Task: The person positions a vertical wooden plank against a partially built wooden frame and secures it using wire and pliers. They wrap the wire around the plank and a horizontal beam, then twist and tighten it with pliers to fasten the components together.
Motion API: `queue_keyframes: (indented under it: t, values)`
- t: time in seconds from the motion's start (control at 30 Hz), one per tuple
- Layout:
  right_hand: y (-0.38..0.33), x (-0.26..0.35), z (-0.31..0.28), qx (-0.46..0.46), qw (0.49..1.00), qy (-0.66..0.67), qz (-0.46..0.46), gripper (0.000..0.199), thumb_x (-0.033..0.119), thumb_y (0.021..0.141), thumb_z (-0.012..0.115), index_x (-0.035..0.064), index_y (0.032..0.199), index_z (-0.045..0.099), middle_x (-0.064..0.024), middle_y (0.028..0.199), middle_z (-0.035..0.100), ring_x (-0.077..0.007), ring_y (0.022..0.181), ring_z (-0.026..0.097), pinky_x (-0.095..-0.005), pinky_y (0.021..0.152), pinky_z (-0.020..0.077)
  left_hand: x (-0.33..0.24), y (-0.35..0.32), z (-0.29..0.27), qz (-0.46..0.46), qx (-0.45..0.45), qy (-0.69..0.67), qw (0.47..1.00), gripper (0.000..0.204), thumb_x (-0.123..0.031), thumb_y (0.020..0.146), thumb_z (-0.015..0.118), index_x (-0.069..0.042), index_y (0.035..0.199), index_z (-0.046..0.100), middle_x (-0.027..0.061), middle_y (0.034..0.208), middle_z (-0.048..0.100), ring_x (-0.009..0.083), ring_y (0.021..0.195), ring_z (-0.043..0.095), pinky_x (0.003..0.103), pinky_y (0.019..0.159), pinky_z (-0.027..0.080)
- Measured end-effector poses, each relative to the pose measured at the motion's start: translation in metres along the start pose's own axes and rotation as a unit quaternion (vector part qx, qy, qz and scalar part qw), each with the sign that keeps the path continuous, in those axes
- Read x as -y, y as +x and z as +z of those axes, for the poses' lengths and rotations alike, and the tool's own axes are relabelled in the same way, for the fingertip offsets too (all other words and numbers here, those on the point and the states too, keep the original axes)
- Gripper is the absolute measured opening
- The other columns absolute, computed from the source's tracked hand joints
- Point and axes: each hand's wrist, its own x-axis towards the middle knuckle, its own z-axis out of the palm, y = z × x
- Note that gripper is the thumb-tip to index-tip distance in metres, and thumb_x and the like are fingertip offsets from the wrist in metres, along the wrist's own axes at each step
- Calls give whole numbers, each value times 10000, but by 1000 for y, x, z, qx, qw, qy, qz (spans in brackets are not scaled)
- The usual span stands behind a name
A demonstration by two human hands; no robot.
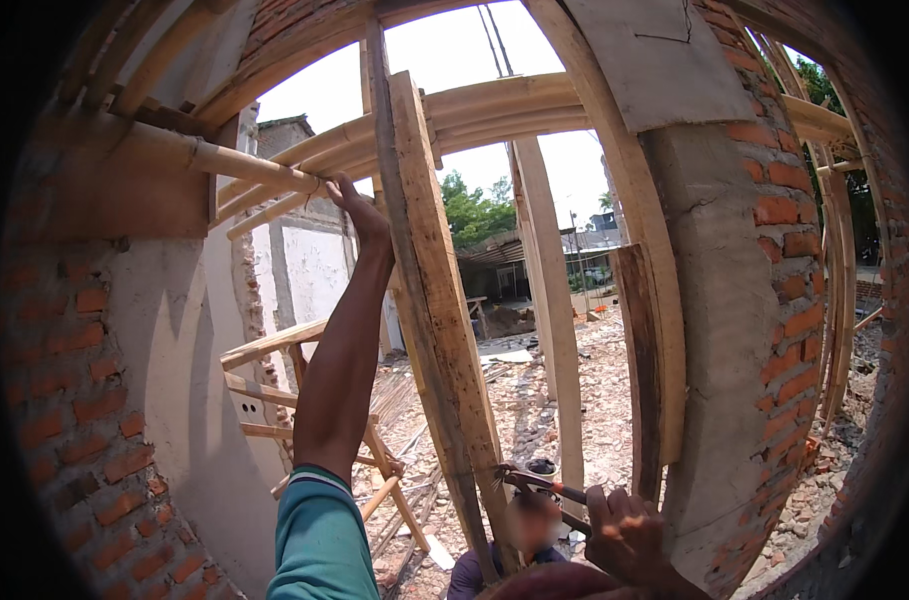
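High on the left, my left hand is closed on the end of a bamboo pole, with my arm stretched up in a teal sleeve. Low on the right, my right hand grips the handles of a pair of pincers, which have some orange on them. Their jaws meet the side of an upright timber post near its lower part, where something thin like wire shows. A second, darker timber runs along the post's left side. What exactly the jaws bite is too small to tell.
Another person in dark clothing is just below the pincers. A wooden trestle stands left of the post. Bamboo poles cross overhead. A brick and plaster pillar rises at right. Rubble covers the ground beyond.
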Motion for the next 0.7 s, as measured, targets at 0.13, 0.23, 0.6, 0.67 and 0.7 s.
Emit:
queue_keyframes:
  t: [0.13, 0.23, 0.6, 0.67, 0.7]
  values:
    - [0, -4, -6, -14, 1000, 2, -20, 339, 97, 754, 663, 54, 1087, 625, -84, 730, 546, -280, 598, 599, -436, 518, 469, 6, 6, -2, -43, 78, -79, 993, 938, -699, 1036, 356, -110, 1665, -14, 123, 1736, 19, 243, 1598, 5, 436, 1287, 72]
    - [-2, -4, -7, 0, 1000, 11, -25, 341, 97, 758, 664, 52, 1094, 625, -85, 730, 549, -279, 604, 604, -439, 514, 469, -24, -19, -20, -51, 7, -74, 996, 888, -684, 1048, 353, -154, 1673, 12, 78, 1748, -26, 221, 1607, -74, 379, 1280, 4]
    - [-4, -17, -4, 24, 999, 41, -15, 320, 170, 773, 663, 78, 1077, 624, -84, 737, 539, -275, 627, 615, -433, 527, 475, 38, 16, -7, -52, 36, -80, 995, 942, -714, 1029, 357, -108, 1669, 26, 155, 1734, -22, 260, 1603, -33, 429, 1279, 19]
    - [-4, -18, -3, 9, 1000, 22, -17, 337, 166, 770, 664, 70, 1090, 621, -84, 738, 537, -278, 631, 615, -434, 531, 478, 18, 0, -21, -33, 28, -70, 997, 962, -732, 1017, 362, -123, 1671, 6, 121, 1740, -37, 261, 1605, -61, 445, 1278, 0]
    - [-5, -17, -3, -1, 1000, 11, -16, 345, 164, 768, 665, 66, 1096, 619, -84, 738, 536, -279, 633, 615, -434, 532, 480, 7, -15, -25, -47, 10, -58, 997, 972, -742, 1010, 363, -132, 1672, -3, 104, 1743, -41, 261, 1605, -75, 453, 1277, -9]
